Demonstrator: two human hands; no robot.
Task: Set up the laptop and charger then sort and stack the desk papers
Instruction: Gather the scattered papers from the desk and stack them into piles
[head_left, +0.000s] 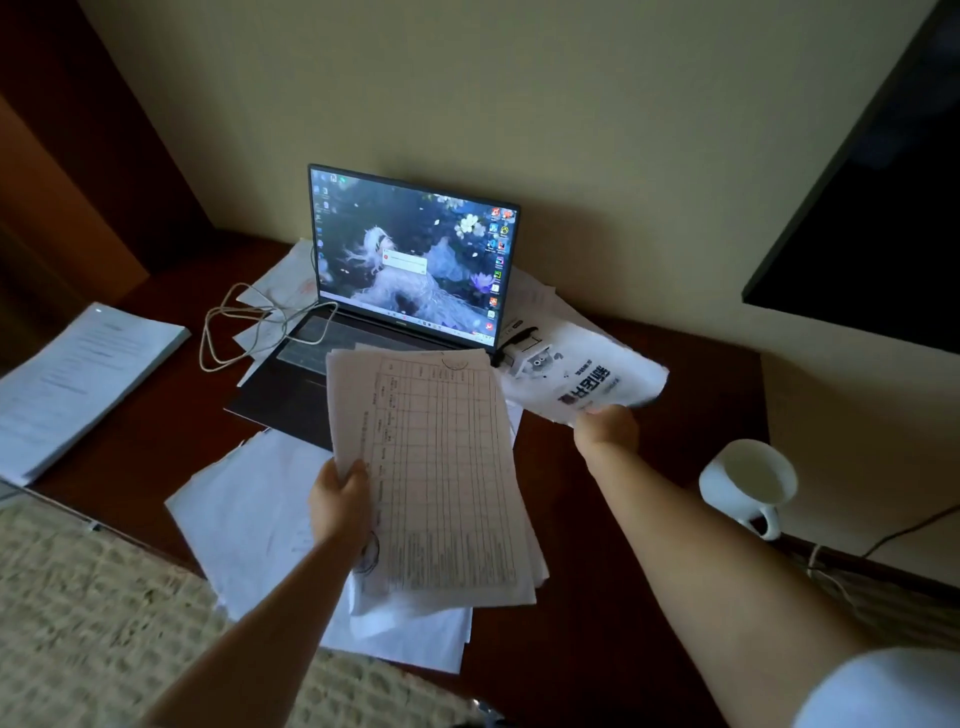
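Nearest the camera, two bare forearms reach over a dark wooden desk (649, 467). The left hand (340, 501) grips a sheaf of gridded forms (441, 467) by its left edge, thumb on top, holding it raised above loose white sheets (249, 519) lying flat on the desk; the grip suggests the sheaf is the growing pile onto which further papers are gathered. The right hand (605, 428) pinches the near edge of a printed sheet with bold characters and a cartoon figure (582, 371), lifting it just right of the open laptop (410, 275), probably to add it to the sheaf. The laptop stands against the wall with its screen lit, and a pale cable (234, 332) lies looped at its left side, so the setting-up step appears done. A thick stapled stack (83, 379) rests well apart at the far left; a white mug (748, 480) stands at the right edge.

Limits of view: the right hand's fingers are hidden under the sheet; the charger brick and cable's plug are not visible; more papers are partly hidden beneath the laptop; motion blur makes all print illegible.
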